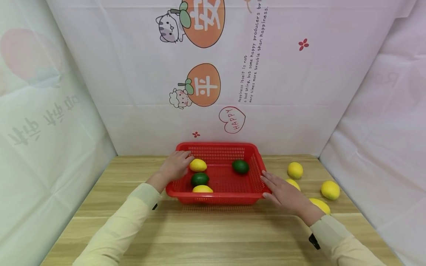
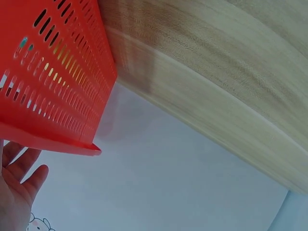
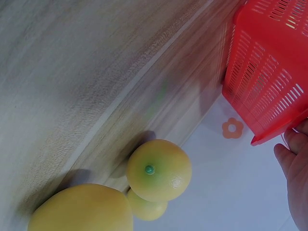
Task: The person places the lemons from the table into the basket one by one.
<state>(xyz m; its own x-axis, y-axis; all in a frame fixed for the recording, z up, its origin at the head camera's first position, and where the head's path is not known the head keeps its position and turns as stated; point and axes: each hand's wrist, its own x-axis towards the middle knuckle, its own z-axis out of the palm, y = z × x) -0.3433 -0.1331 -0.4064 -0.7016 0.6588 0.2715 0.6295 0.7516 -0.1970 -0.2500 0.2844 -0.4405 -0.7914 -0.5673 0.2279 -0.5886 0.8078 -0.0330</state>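
Pale yellow sleeves point(image 1: 114, 231) are flanking the red plastic basket point(image 1: 216, 198), which is sitting on the wooden table point(image 1: 206, 240). At its left rim, the left hand point(image 1: 174, 165) is resting, fingers slightly apart and unclamped; at its right rim, the right hand point(image 1: 283, 194) is touching with fingers extended, thumb apart. Neither is looking firmly hooked, so uneven force could be tipping the basket and sending its two lemons point(image 1: 198, 165) and two dark green fruits point(image 1: 199, 179) rolling. Right of the basket, a sideways slip could be knocking four loose lemons point(image 1: 330, 190).
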